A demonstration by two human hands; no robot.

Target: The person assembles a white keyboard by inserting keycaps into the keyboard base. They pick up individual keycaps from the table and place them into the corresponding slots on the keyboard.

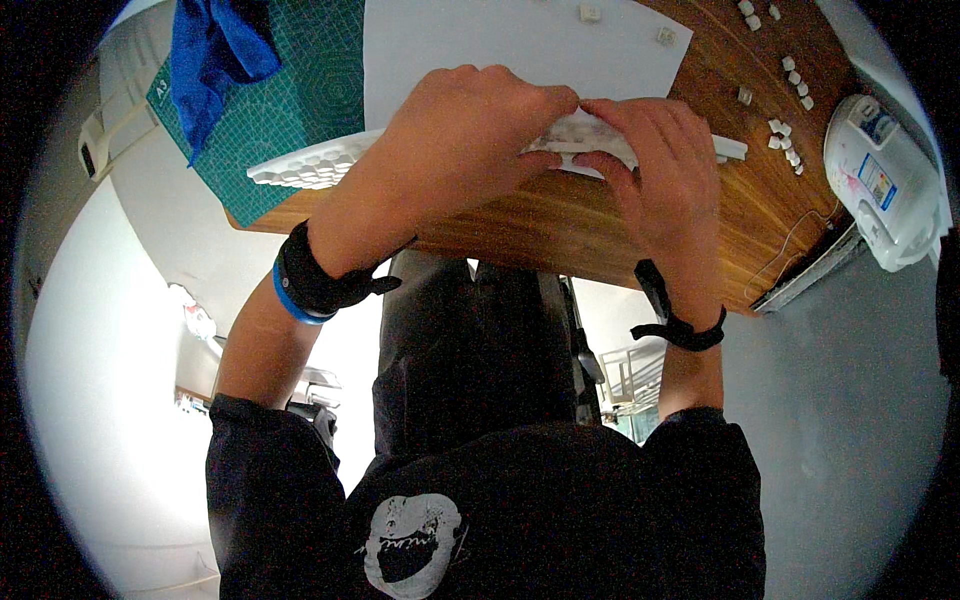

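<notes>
Keyboard frame (320,165), white, honeycomb-pocketed, is laid across the wooden table (560,225) at twelve o'clock. Left hand (455,140) and right hand (655,165) are pressed on it, fingertips bunched together, apparently steadying it. Loose white keycaps (790,140) are scattered at two o'clock.

Both hands cover the middle of the white honeycomb tray (310,165); the small white pieces (785,135) are perhaps keycaps, too small to tell.
</notes>
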